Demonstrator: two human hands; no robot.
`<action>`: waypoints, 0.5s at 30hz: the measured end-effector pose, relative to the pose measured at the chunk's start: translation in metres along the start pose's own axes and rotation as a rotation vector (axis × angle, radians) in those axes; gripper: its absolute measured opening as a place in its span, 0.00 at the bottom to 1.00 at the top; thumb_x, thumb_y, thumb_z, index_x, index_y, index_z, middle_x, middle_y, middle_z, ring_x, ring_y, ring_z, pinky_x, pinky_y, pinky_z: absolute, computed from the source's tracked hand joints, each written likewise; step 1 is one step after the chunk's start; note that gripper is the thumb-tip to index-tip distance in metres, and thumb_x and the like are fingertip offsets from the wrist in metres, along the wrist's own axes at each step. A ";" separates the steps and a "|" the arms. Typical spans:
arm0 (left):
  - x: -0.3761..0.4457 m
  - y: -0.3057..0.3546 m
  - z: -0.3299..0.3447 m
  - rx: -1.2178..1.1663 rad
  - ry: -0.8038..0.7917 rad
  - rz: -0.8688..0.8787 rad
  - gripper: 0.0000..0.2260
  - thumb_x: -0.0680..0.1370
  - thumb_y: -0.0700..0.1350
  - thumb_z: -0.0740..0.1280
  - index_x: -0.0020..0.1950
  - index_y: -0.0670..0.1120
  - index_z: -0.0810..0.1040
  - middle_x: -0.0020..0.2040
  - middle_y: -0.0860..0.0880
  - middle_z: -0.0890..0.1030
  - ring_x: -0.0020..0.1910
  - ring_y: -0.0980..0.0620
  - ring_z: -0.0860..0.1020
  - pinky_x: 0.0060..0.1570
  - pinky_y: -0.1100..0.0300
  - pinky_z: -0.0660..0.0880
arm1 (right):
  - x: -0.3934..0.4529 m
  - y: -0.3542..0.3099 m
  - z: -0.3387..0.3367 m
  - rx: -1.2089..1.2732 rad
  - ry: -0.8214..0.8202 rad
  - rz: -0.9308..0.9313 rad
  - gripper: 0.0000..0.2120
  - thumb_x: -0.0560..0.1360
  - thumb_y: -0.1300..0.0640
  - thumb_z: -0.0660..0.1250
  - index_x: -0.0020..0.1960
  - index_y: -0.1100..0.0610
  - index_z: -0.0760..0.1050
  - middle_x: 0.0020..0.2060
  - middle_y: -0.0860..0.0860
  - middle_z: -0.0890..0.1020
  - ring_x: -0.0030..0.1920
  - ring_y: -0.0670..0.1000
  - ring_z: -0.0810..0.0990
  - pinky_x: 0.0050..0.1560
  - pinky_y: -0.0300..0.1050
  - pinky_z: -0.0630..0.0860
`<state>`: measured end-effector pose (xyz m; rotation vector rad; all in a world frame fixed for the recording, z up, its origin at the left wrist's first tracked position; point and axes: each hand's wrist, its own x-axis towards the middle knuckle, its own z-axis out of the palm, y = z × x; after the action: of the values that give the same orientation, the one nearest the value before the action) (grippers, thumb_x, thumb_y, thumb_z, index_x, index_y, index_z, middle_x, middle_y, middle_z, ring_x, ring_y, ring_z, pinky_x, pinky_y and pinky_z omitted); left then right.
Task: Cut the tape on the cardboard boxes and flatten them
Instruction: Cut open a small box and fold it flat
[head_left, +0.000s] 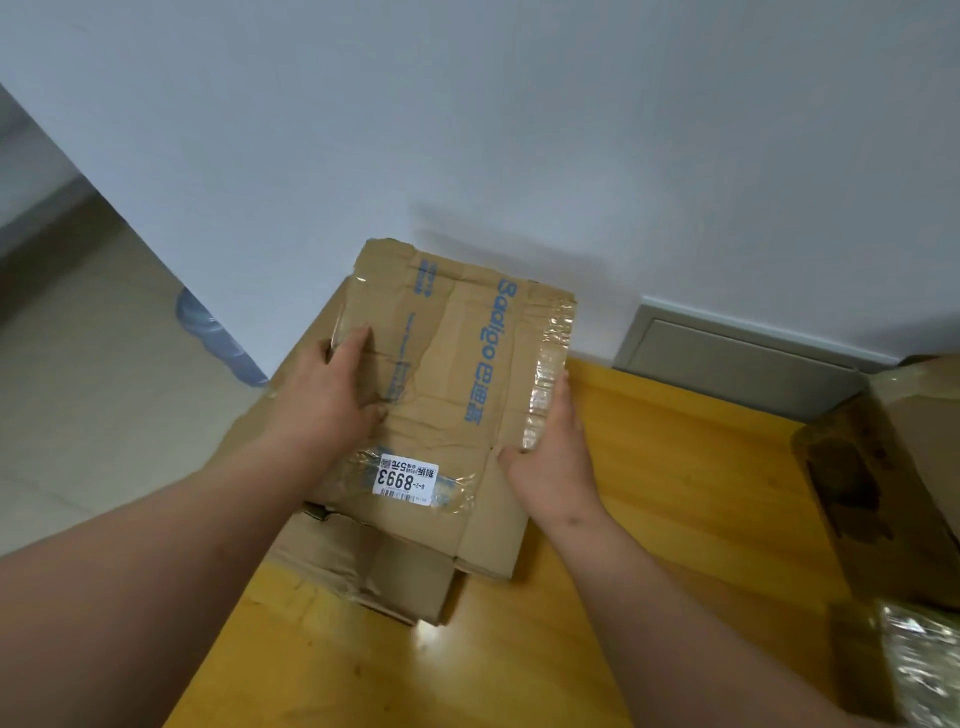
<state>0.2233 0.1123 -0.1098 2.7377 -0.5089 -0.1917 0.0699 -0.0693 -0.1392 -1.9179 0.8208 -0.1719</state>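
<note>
I am pressing my left hand (340, 387) flat on the top face of a flattened cardboard box (452, 374), fingers straight and spread toward the 12 o'clock edge, gripping nothing. My right hand (553, 452) is resting against the box's 3 o'clock edge, fingers straight along the side and the thumb touching the top face near the crease; it is released too, only steadying the cardboard. The box is lying at the middle of the view, on a stack of other flattened cardboard (363, 566) that is sticking out from under it toward 6 and 7 o'clock. The whole stack is sitting on the yellow wooden desk (665, 493), with its far end close to the white wall (519, 130) at 12 o'clock.

Clear tape (550, 364) is running wrinkled and shiny along the box's 3 o'clock edge, just beside my right fingers. A white label (408, 480) printed with 8993 is lying under more clear tape near the 6 o'clock end of the top face, between my two wrists. Blue lettering is running along the face lengthwise.

At 3 o'clock, well apart from the stack, another cardboard box (893, 467) is standing on the desk, wrapped partly in glossy tape. At 9 o'clock, down on the tiled floor, a bluish water bottle (218, 338) is showing beside the wall. A grey panel (737, 358) is set low in the wall at 2 o'clock.
</note>
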 end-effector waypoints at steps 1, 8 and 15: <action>0.008 -0.012 -0.007 0.017 0.003 0.005 0.42 0.71 0.49 0.76 0.78 0.58 0.55 0.72 0.43 0.62 0.68 0.40 0.68 0.64 0.46 0.70 | 0.004 -0.008 0.014 -0.009 -0.006 -0.008 0.48 0.73 0.59 0.72 0.80 0.43 0.43 0.71 0.49 0.65 0.54 0.44 0.68 0.54 0.38 0.67; 0.055 -0.079 -0.007 0.199 -0.169 0.031 0.31 0.79 0.50 0.66 0.79 0.55 0.57 0.79 0.42 0.49 0.74 0.36 0.59 0.70 0.43 0.63 | 0.026 -0.038 0.099 -0.280 -0.063 0.005 0.42 0.78 0.56 0.67 0.80 0.48 0.43 0.75 0.50 0.54 0.68 0.53 0.67 0.63 0.41 0.66; 0.042 -0.107 0.040 0.564 -0.535 0.202 0.43 0.73 0.75 0.51 0.80 0.57 0.38 0.79 0.50 0.32 0.78 0.44 0.35 0.75 0.39 0.40 | 0.023 -0.016 0.138 -0.853 -0.116 -0.170 0.27 0.81 0.52 0.54 0.79 0.49 0.52 0.79 0.52 0.37 0.78 0.58 0.38 0.74 0.59 0.34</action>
<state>0.2887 0.1777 -0.1881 3.1273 -1.1245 -0.8580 0.1569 0.0238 -0.1987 -2.7656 0.7036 0.2285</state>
